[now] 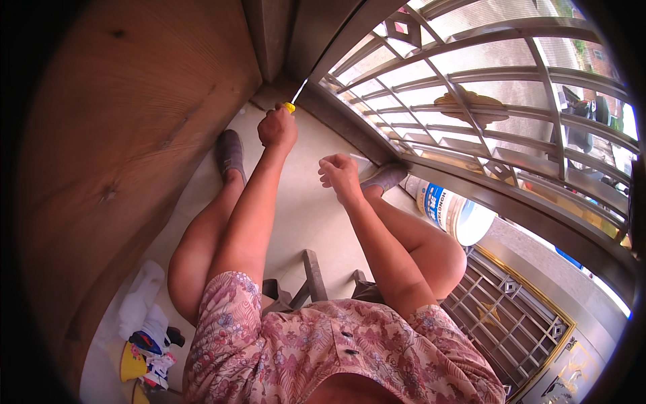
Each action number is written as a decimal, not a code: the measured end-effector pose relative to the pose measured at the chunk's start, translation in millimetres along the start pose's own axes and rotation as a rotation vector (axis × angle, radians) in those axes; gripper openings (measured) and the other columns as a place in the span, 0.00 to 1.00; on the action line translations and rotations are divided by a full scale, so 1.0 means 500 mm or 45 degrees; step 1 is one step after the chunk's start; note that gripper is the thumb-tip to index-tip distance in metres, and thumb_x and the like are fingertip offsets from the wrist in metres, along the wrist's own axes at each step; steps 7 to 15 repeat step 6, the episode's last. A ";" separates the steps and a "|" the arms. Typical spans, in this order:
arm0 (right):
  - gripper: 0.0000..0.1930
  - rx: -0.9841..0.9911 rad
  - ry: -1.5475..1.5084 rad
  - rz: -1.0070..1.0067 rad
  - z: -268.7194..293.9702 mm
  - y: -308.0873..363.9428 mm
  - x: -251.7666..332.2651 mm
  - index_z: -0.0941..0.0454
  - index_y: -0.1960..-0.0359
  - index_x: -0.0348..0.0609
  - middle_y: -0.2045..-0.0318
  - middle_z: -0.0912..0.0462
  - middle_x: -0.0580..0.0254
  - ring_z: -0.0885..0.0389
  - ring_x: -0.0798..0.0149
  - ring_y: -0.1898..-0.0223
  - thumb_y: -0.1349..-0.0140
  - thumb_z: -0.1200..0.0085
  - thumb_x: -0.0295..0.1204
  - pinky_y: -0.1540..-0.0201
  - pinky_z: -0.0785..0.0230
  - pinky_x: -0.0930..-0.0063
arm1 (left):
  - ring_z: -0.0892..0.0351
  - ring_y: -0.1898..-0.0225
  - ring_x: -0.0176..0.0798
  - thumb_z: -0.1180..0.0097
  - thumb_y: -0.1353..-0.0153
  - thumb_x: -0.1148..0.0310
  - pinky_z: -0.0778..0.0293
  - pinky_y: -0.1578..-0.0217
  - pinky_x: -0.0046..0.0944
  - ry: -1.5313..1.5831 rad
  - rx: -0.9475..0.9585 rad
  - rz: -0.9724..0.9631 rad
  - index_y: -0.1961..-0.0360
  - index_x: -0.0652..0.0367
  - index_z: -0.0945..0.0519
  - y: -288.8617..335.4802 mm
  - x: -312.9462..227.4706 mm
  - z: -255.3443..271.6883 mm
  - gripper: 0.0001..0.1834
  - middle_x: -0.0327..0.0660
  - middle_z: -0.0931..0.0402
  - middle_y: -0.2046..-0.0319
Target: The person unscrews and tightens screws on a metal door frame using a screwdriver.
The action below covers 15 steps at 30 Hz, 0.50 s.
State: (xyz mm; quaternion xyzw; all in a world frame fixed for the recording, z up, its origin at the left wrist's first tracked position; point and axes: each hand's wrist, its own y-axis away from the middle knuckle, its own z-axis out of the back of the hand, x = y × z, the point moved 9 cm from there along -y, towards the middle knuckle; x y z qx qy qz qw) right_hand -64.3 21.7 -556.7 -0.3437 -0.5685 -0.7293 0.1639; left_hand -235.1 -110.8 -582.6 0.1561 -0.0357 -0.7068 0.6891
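Note:
My left hand (276,128) is closed around the yellow handle of a screwdriver (301,89). Its bare metal shaft points up and away, and the tip is at the lower end of the dark gap along the metal door frame (336,50). Lower and to the right, my right hand (340,176) hangs in the air over the floor with its fingers curled together. Whatever those fingers hold, if anything, is hidden. The barred metal door (431,161) with its ribbed panes rises just beyond that hand.
A large wooden panel (148,94) stands close on the left. A white and blue bucket (464,212) lies beside the door at right. Below it is a metal grille panel (508,303). A low stool (311,276) is under me. Cloths and wrappers (151,343) lie at lower left.

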 end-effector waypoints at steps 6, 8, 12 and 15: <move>0.09 0.002 -0.006 -0.030 0.012 0.028 -0.006 0.24 0.67 0.34 0.77 0.22 0.60 0.24 0.70 0.79 0.43 0.47 0.29 0.78 0.30 0.79 | 0.18 0.61 0.52 0.48 0.44 0.47 0.24 0.62 0.49 1.319 1.015 0.253 0.59 0.54 0.20 -0.021 0.020 -0.152 0.23 0.47 0.19 0.61; 0.09 0.002 -0.006 -0.030 0.012 0.028 -0.006 0.24 0.67 0.34 0.77 0.22 0.60 0.24 0.70 0.79 0.43 0.47 0.29 0.78 0.30 0.79 | 0.18 0.61 0.52 0.48 0.44 0.47 0.24 0.62 0.49 1.319 1.015 0.253 0.59 0.54 0.20 -0.021 0.020 -0.152 0.23 0.47 0.19 0.61; 0.09 0.002 -0.006 -0.030 0.012 0.028 -0.006 0.24 0.67 0.34 0.77 0.22 0.60 0.24 0.70 0.79 0.43 0.47 0.29 0.78 0.30 0.79 | 0.18 0.61 0.52 0.48 0.44 0.47 0.24 0.62 0.49 1.319 1.015 0.253 0.59 0.54 0.20 -0.021 0.020 -0.152 0.23 0.47 0.19 0.61; 0.09 0.002 -0.006 -0.030 0.012 0.028 -0.006 0.24 0.67 0.34 0.77 0.22 0.60 0.24 0.70 0.79 0.43 0.47 0.29 0.78 0.30 0.79 | 0.18 0.61 0.52 0.48 0.44 0.47 0.24 0.62 0.49 1.319 1.015 0.253 0.59 0.54 0.20 -0.021 0.020 -0.152 0.23 0.47 0.19 0.61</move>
